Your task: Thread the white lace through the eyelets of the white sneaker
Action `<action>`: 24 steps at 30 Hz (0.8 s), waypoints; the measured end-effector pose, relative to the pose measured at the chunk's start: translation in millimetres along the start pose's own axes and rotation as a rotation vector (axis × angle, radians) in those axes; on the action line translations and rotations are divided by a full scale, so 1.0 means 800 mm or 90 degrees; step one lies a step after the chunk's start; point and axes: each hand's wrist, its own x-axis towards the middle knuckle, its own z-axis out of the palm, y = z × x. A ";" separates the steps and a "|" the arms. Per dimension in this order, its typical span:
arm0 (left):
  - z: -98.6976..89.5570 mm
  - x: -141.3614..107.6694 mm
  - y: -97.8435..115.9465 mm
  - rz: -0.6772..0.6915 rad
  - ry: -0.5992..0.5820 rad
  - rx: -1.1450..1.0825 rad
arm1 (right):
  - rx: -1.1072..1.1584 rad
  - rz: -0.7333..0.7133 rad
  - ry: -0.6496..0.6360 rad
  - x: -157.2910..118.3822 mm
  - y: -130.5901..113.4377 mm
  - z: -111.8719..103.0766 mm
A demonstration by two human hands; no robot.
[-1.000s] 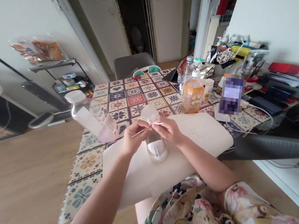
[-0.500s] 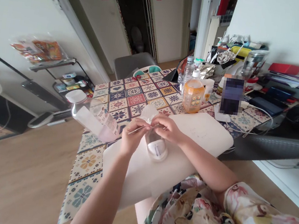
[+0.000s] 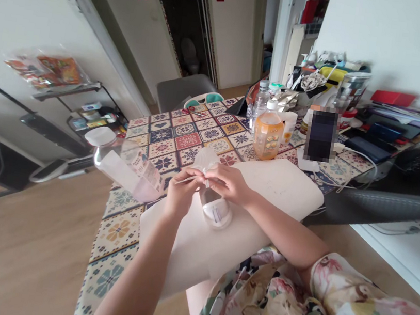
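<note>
My left hand [image 3: 182, 190] is closed in a pinch on a thin white strip, its fingertips meeting those of my right hand [image 3: 228, 182]. My right hand is also pinched, on a small white piece too small to make out. Just below the fingers, a clear bottle [image 3: 217, 211] with a white label stands on the white mat [image 3: 285, 181]. Behind the fingertips is a translucent white thing [image 3: 207, 158], partly hidden by them. Left of my hands is a large clear jar [image 3: 115, 162] with a white lid and pinkish contents.
An orange drink bottle [image 3: 268, 133] stands beyond the mat, beside a clear bottle [image 3: 260, 102]. Cables, a white cup and piled items fill the right side of the patterned tablecloth [image 3: 117, 230]. A grey chair [image 3: 184, 88] is at the far edge.
The view has shifted slightly. My hands stay together over the bottle, and more of the small white piece shows between my fingertips.
</note>
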 end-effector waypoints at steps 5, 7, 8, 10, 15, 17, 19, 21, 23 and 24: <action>-0.005 0.009 -0.001 -0.024 0.009 -0.015 | 0.167 0.040 0.055 0.011 -0.007 -0.007; -0.010 0.016 -0.004 -0.014 0.016 -0.043 | 0.285 0.087 0.097 0.017 -0.008 -0.010; -0.012 0.020 -0.005 -0.006 0.030 -0.075 | 0.364 0.119 0.127 0.020 -0.007 -0.012; -0.017 0.028 -0.003 -0.002 0.068 -0.174 | 0.532 0.178 0.193 0.023 -0.006 -0.015; -0.038 0.036 0.015 -0.037 0.035 -0.356 | 0.800 0.273 0.289 0.024 0.002 -0.037; -0.046 0.035 0.024 -0.035 -0.009 -0.287 | 0.807 0.286 0.320 0.022 0.004 -0.046; -0.053 0.032 0.029 -0.016 -0.025 -0.176 | 0.776 0.295 0.351 0.019 0.005 -0.053; -0.056 0.028 0.030 -0.002 -0.041 -0.066 | 0.729 0.309 0.349 0.016 0.005 -0.055; -0.056 0.025 0.028 -0.003 -0.069 0.041 | 0.660 0.321 0.305 0.014 0.005 -0.053; -0.056 0.023 0.026 -0.003 -0.091 0.098 | 0.599 0.326 0.280 0.012 0.006 -0.051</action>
